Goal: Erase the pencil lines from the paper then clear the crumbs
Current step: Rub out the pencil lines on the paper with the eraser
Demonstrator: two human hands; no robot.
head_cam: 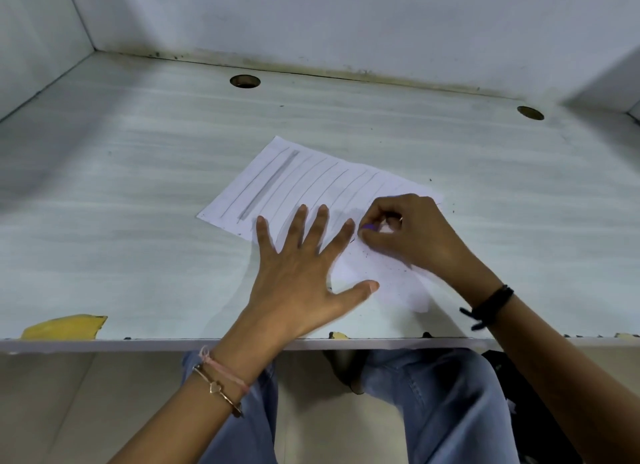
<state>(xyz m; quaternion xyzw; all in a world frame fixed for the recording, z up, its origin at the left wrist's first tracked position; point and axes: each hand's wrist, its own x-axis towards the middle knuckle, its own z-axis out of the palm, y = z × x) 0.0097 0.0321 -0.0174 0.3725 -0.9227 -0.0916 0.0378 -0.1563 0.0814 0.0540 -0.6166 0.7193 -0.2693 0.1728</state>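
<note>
Mid-erase on the worktop (138, 186), plenty left to rub out
Paper (311, 183) lies mid-worktop; left grip (301, 266) is flat and spread, pinning it, while right grip (408, 235) pinches the purple eraser (369, 227). I'd rub short strokes away from the pinning fingers.

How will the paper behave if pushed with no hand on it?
Likely floppy and light: the paper is one thin sheet lying flat on the desk. It would probably slide or buckle under rubbing; the left hand presses it flat beside the eraser the right hand pinches.
</note>
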